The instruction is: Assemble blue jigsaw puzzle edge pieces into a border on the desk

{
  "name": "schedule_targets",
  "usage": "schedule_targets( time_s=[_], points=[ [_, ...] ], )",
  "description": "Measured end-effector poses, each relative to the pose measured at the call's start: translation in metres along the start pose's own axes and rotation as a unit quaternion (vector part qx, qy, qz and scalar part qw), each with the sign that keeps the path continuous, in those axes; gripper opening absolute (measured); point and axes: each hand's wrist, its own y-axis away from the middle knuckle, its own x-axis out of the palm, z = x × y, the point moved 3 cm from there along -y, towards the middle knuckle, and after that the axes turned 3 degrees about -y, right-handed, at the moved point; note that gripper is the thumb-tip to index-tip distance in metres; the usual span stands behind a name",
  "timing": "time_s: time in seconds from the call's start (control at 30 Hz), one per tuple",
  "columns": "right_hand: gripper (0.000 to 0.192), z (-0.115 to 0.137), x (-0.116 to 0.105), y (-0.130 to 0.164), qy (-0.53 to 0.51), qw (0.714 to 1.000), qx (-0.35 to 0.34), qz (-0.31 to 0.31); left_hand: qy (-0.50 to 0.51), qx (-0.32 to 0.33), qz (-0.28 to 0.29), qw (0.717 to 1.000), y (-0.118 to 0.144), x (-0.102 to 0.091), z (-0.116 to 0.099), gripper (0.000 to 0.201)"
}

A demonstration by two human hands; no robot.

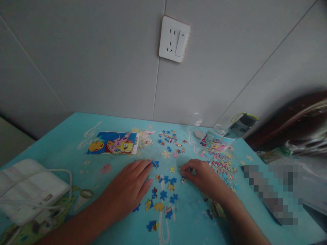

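My left hand (134, 183) lies flat on the turquoise table, fingers stretched out and thumb apart. Its fingertips touch a small group of blue puzzle pieces (155, 164), partly covered by the hand. My right hand (196, 173) is pinched just above the tabletop; anything between thumb and finger is too small to make out. A yellow puzzle piece (172, 169) lies between the two hands. Nearer to me are several loose pieces, among them a blue one (163, 195), a yellow one (158, 207) and a blue-and-yellow one (152, 226).
A cartoon picture sheet (120, 143) lies at the back left. More pieces (168, 137) are scattered at the back, and a dense pile (222, 165) spreads to the right. A white box with a cable (33, 190) sits at left; a dark cup (244, 124) stands back right.
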Motion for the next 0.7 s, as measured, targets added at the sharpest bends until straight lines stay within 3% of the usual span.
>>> schedule_targets(
  time_s=[0.3,0.53,0.7],
  points=[
    [0.018,-0.012,0.011,-0.004,0.048,0.997,0.048,-0.022,0.07,-0.022,-0.012,0.997,0.0,-0.005,0.003,0.038],
    [0.014,-0.014,0.017,-0.007,0.03,0.998,0.056,-0.003,0.082,-0.008,-0.038,0.996,-0.005,-0.022,-0.002,0.04],
    [0.013,-0.017,0.018,-0.009,0.02,0.998,0.057,0.006,-0.024,-0.036,-0.107,0.993,-0.002,-0.039,0.032,0.038]
  ],
)
